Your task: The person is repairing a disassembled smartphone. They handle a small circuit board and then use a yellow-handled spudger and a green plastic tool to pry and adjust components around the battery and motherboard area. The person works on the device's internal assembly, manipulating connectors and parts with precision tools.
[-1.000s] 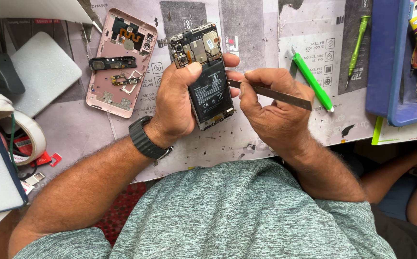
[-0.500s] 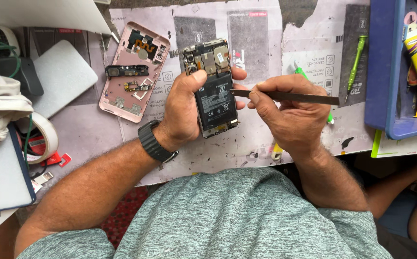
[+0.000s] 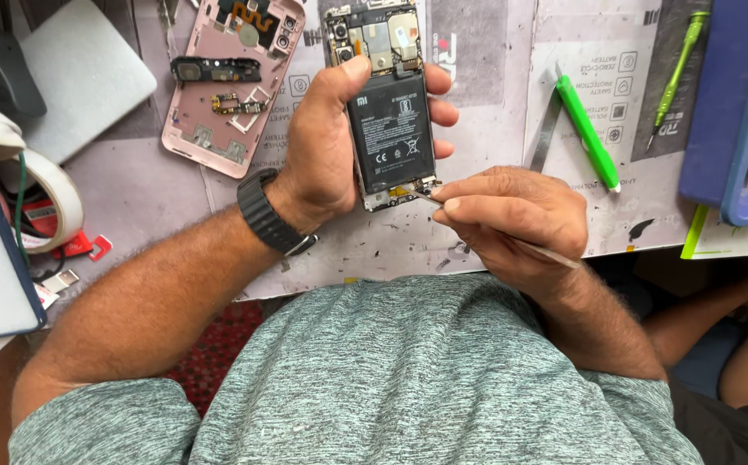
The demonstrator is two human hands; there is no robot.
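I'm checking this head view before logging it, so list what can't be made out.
- Tip of the metal tweezers: too small to tell what it touches at the opened phone's lower edge.
- Tweezers' middle: hidden inside the right hand.
- Phone's left side: covered by the left hand.
- Blue tray: cut off by the right edge.
- Pink back cover: top cropped.

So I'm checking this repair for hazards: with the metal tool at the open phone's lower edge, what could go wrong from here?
1. The thin metal tweezers in the right hand work right beside the black rectangular battery; a slip might pierce it.
2. The opened phone is held in the air by the left hand alone, so a hard push might twist it loose.
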